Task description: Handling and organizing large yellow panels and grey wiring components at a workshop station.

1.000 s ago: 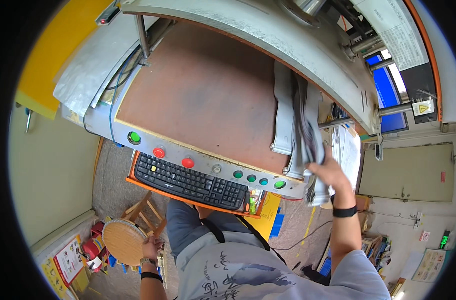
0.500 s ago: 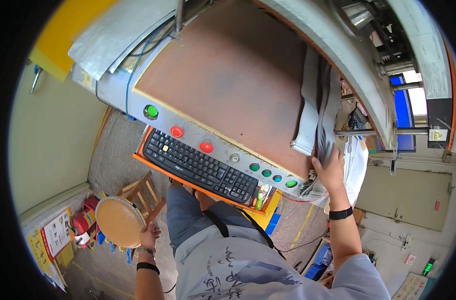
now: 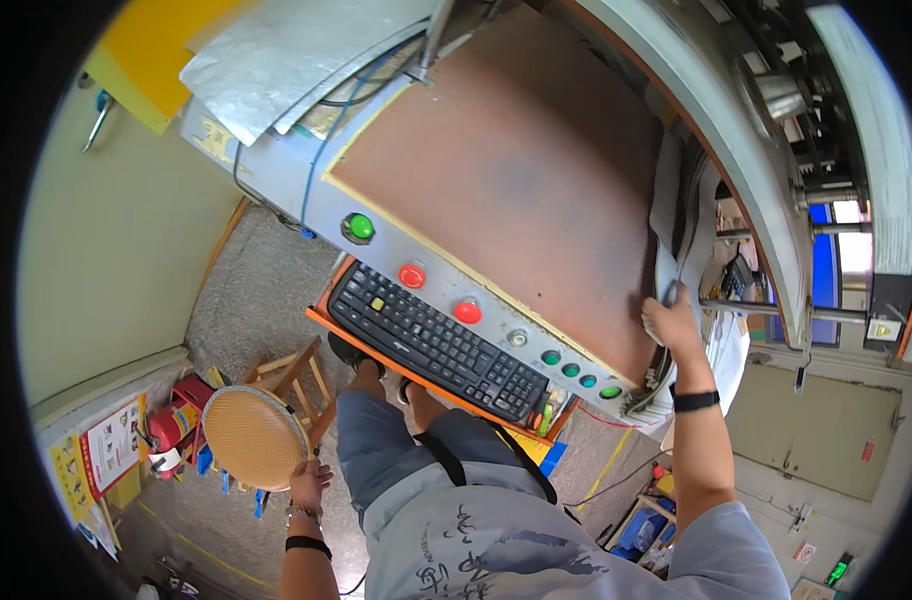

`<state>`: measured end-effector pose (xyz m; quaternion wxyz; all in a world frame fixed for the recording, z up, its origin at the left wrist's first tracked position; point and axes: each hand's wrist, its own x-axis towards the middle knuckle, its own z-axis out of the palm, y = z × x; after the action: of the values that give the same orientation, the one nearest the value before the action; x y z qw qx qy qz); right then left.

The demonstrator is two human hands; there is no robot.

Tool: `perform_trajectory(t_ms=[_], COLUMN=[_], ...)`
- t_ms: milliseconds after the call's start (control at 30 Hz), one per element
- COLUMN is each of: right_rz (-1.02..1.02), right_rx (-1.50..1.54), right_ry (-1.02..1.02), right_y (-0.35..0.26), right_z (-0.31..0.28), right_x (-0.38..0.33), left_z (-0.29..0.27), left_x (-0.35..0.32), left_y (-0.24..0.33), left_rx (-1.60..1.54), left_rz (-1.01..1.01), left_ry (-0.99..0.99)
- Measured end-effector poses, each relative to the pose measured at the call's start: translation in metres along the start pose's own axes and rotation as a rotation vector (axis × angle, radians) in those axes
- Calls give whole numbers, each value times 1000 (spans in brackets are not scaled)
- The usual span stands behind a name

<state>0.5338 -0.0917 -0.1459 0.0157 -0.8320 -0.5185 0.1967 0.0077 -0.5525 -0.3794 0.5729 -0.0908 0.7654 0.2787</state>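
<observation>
Right hand [image 3: 671, 322] is lying on the stack of grey flat sheets [image 3: 676, 215] at the right edge of the brown machine bed [image 3: 516, 180], fingers curled over the near end of it. I am noting the stack's long axis running near-to-far, straight away from this hand. Left hand [image 3: 306, 487] is hanging low and well apart, on the left, gripping the rim of a round tan woven disc [image 3: 254, 437] beside a wooden stool [image 3: 294, 375]. I cannot tell how many sheets are being held; the curved machine guard is hiding the stack's far end.
</observation>
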Motion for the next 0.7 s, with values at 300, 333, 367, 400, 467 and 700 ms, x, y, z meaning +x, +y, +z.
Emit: perform_trajectory(t_ms=[300,333,367,400,467,700], right_rz=[144,73,5,-13,-16,-341], right_rx=[-534,-538,-541,-602,-583,-315], right_ry=[-344,-396,-448,-448,-368,64], right_y=[-68,-73,-75,-81,-100,-211], right_z=[-2,-3,-6,-5,-14,-17], right_x=[-95,-99,-103,-104,-93,-26], left_z=[-28,-33,-36,-40,-49,-98], left_x=[7,10,10,10,11,16], left_y=[2,1,4,6,14,30], left_rx=[-57,-52,-55,-60,-95,-93], left_rz=[-64,-64,-64,-57,-47,-65], left_ry=[35,27,22,22,14,24])
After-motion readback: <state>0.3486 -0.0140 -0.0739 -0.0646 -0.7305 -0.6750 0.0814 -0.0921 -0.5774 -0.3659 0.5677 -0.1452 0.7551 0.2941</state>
